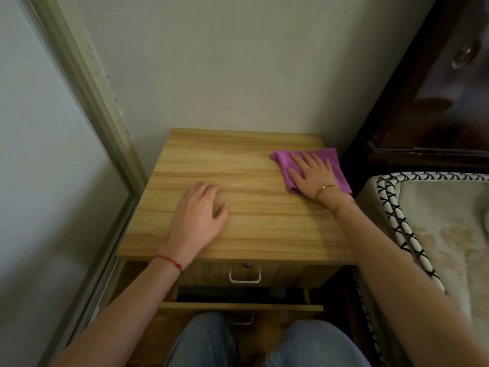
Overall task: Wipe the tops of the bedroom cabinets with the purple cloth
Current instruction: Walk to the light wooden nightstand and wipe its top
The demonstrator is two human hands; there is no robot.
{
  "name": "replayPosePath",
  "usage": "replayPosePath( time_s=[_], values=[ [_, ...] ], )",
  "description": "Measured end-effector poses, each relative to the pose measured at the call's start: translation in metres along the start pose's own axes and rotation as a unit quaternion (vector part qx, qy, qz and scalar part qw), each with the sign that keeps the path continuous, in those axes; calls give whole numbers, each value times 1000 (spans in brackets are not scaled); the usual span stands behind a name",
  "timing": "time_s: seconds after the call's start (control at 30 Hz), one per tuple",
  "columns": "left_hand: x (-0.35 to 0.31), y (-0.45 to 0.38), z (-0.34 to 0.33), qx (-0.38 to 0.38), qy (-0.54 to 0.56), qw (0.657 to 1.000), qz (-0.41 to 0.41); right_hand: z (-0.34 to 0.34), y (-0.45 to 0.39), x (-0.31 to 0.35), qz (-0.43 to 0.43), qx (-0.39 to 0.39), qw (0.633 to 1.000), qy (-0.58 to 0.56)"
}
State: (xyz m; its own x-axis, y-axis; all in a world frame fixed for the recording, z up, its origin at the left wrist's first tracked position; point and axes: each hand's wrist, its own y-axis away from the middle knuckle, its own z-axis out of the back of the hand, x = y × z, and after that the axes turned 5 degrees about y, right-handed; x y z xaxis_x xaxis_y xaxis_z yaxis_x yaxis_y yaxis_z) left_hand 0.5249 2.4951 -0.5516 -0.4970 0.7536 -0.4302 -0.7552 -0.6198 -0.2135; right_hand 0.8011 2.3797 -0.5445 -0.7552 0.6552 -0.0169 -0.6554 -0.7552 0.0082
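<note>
— Cloth's where, from your side?

— Purple cloth (pixel 312 168) lies flat on the wooden cabinet top (pixel 238 207), at the far right corner, close to the wall (pixel 225 75) and hard by the right edge. Its near right corner looks to hang just over that edge, though the arm partly hides it.

— Which way does it run?

— Its long axis goes from the far left, where one bunched corner points toward the wall side, down to the near right, toward the bed (pixel 436 221). Roughly a folded rectangle, set on a slant to the cabinet's edges.

— And the hands?

— Right hand (pixel 312 173) is spread flat on the cloth, palm down, fingers straight and fanned toward the wall, pressing it to the wood. A thin gold bangle (pixel 326 189) sits on that wrist. Left hand (pixel 201 207) rests bare on the wood near the left front, palm down, fingers relaxed and slightly bent, holding nothing. A red string (pixel 169 262) circles that wrist.

— Anything under the top?

— Upper drawer (pixel 264 272) shut, with a metal handle (pixel 244 276); lower drawer (pixel 242 305) pulled out part way, above the person's knees (pixel 206 340) in blue jeans.
</note>
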Motion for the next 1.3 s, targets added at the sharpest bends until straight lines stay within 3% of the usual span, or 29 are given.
replayPosePath(
  time_s=[0.13,0.23,0.4,0.53,0.63,0.77,0.87,1.07,1.3],
  values=[
    [-14,-22,-12,0,2,1000,-27,-4,12,48,114,-15,993,-9],
    [-16,-34,-18,-4,-4,999,-38,-6,30,37,159,-28,986,-29],
    [-14,-39,-25,2,-23,999,-31,-4,-15,-28,45,-9,999,-13],
    [-13,-40,-29,-13,-18,999,-31,-3,-75,-33,-7,7,1000,-2],
    [-11,-42,-32,-27,-9,999,-33,-2,-101,-3,6,1,1000,-4],
    [-7,-44,-36,-42,8,998,-45,-7,-89,41,106,-15,994,-19],
    [-7,-45,-36,-46,11,998,-44,-10,-82,33,151,-23,988,-22],
    [-9,-43,-32,-36,0,999,-39,-3,-94,-16,33,4,999,12],
    [-8,-42,-33,-43,-3,998,-46,-6,13,17,201,-26,979,-21]
  ],
)
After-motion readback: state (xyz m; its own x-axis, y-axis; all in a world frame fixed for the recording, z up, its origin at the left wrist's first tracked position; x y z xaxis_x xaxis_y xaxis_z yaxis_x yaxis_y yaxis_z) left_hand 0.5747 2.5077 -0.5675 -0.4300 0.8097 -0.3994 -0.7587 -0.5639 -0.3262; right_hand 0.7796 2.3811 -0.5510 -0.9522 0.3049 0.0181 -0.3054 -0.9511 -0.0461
